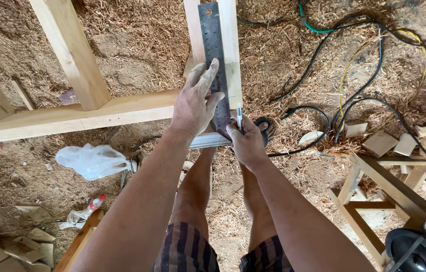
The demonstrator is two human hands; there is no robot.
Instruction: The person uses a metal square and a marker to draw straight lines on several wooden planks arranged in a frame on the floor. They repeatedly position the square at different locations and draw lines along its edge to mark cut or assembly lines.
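Left hand (195, 103) flat, fingers spread, pressing a steel try square (214, 55) onto the upright timber (230, 45) of a wooden frame (92, 113). Square blade runs toward 12 o'clock along the timber; its stock sits under both hands near centre. Right hand (245, 143) pinches a pen (239, 117), tip at the blade's right edge. Sawdust floor (137, 45) all around. Cables (364, 75) at 2 o'clock, plastic bag (92, 160) at 9, wooden stool (379, 194) at 4, offcut blocks (380, 142) at 3.
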